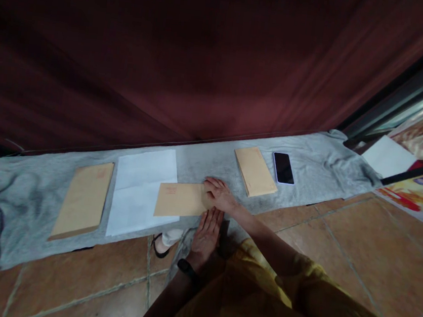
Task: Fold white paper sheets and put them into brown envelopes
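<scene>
A single tan paper envelope [180, 199] with faint red print lies across the grey cloth, its left part over white paper sheets [141, 191]. My right hand [221, 196] rests on the envelope's right end, fingers stretched out and laid down on it. Just below, my left hand [207, 232], with a dark band on the wrist, lies flat with fingers extended at the envelope's lower right corner. The right hand partly hides that end of the envelope. Neither hand is closed around anything.
A stack of tan envelopes [84, 197] sits on the left, and a smaller stack [256, 171] on the right beside a phone [283, 167]. Grey cloth [314, 160] covers the narrow bench. A dark red curtain [206, 66] hangs behind; tiled floor [353, 251] lies in front.
</scene>
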The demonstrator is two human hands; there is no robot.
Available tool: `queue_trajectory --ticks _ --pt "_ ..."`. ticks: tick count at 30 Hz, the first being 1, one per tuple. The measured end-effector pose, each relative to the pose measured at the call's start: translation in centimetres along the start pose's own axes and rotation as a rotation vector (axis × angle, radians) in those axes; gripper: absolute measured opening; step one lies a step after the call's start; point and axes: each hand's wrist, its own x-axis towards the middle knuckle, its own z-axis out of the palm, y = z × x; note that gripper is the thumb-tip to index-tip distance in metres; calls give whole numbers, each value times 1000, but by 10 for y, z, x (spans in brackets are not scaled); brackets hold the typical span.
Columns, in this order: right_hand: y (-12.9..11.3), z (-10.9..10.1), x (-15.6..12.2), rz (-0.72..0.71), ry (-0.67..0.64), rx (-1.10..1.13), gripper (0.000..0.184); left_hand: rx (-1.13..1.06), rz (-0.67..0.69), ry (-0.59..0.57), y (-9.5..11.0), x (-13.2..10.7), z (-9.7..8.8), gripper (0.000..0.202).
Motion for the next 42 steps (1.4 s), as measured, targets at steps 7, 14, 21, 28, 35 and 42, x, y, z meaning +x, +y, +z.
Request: queue_trajectory --ticks 7,14,21,28,35,42 --pt "-10 -17 24 274 -57 124 29 -45 -13 23 3 -1 -3 77" --pt "6 -34 32 282 -62 386 13 -26 -26 -10 9 -12 -8 76" --pt "27 -46 2 383 125 662 16 -46 -85 59 -1 -15 -28 68" --pt "36 -23 -23 550 379 759 11 -127 -120 146 -24 -1 -30 67" --pt "33 -17 -34 549 426 695 17 -154 -139 117 -25 11 -25 56" --pt "6 -30 -58 159 275 210 39 -129 -103 96 -22 13 -23 62"
